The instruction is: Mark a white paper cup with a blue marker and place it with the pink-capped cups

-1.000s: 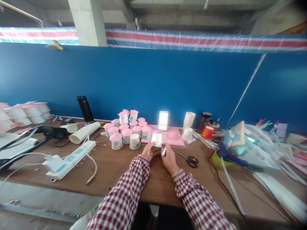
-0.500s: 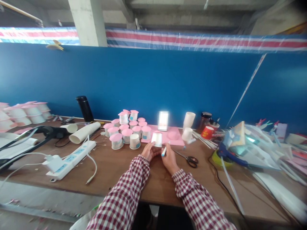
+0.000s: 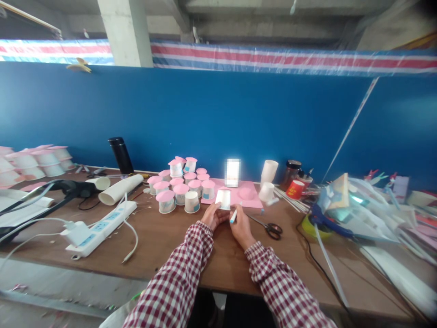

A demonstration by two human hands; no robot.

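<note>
Brown counter (image 3: 164,248), blue partition (image 3: 205,114) behind. Left hand (image 3: 212,216): grip pinching pink-topped white cup (image 3: 223,199). Right hand (image 3: 242,226): grip pinching pen (image 3: 233,216).

Centre of the frame: two bare hands, one left hand (image 3: 211,216) and one right hand (image 3: 241,226); one white paper cup (image 3: 223,200); one slim white marker with a blue end (image 3: 233,216). Left of centre: at least twelve pink-topped white paper cups (image 3: 167,203), one topless white paper cup (image 3: 191,202). Middle left: one black cylindrical flask (image 3: 120,156), one long white plastic power strip (image 3: 102,230). Right of centre: one pair of black-handled scissors (image 3: 273,231), one dark-lidded jar (image 3: 290,172).
</note>
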